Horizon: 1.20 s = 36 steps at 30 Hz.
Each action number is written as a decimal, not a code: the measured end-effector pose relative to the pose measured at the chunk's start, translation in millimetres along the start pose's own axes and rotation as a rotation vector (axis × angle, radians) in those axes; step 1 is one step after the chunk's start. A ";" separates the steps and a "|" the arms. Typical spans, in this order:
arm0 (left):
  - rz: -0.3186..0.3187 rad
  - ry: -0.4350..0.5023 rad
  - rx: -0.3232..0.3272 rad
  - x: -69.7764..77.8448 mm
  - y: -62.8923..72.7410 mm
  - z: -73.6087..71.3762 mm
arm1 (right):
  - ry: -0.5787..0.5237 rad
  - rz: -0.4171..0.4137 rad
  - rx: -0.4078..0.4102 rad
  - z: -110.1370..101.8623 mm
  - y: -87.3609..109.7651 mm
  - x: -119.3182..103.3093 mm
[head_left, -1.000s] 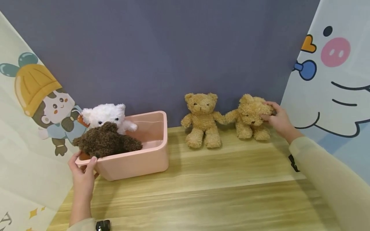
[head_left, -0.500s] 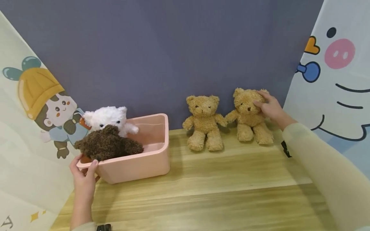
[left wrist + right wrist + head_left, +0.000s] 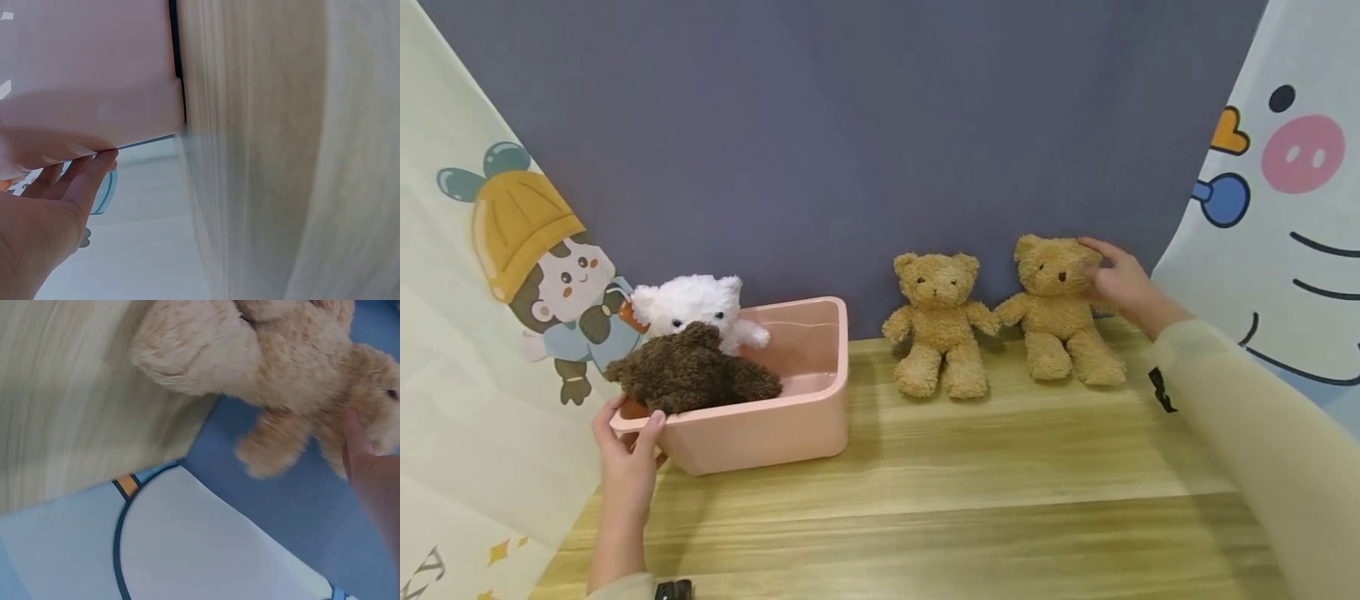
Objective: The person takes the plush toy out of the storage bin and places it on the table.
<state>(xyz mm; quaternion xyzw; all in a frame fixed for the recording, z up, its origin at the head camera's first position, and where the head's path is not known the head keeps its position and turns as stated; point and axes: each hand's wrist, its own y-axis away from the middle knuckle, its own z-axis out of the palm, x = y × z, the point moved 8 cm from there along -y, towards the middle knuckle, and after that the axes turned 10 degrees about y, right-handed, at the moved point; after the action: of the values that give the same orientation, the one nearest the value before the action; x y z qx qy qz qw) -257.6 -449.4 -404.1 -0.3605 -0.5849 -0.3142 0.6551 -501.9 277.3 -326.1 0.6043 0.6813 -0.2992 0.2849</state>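
Nearest, at left, the left hand grips a pink bin by its corner, while far right, the right hand, partly closed, pinches the head of a seated tan bear by the wall, apparently settling its pose, probably calling for gentle release.

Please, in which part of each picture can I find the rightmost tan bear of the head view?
Head: the rightmost tan bear sits right of centre, before the grey-blue backdrop.
Left wrist: not in it.
Right wrist: upper right, turned sideways, its head cut by the right edge.
Shared landmark: the wooden table, lower part in head, right side in left wrist, upper left in right wrist.
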 end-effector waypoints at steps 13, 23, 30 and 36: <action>-0.018 0.004 -0.013 -1.5 -0.1 1.9 | -0.048 -0.043 0.014 -44.4 10.1 -67.3; -0.031 0.007 -0.018 -1.9 -3.3 2.2 | -0.028 -0.111 -0.030 -36.5 10.4 -140.7; -0.028 0.006 -0.032 -0.4 1.5 6.3 | -0.081 -0.154 -0.083 -8.5 10.2 -195.1; -0.020 0.023 -0.020 9.2 -0.6 -3.3 | -0.115 -0.228 -0.155 39.0 8.7 -242.8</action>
<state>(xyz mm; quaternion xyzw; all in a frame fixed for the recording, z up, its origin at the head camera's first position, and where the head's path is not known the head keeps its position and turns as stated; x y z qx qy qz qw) -255.2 -452.4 -395.1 -0.3576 -0.5779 -0.3305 0.6549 -466.1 90.2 -170.3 0.4811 0.7491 -0.3100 0.3335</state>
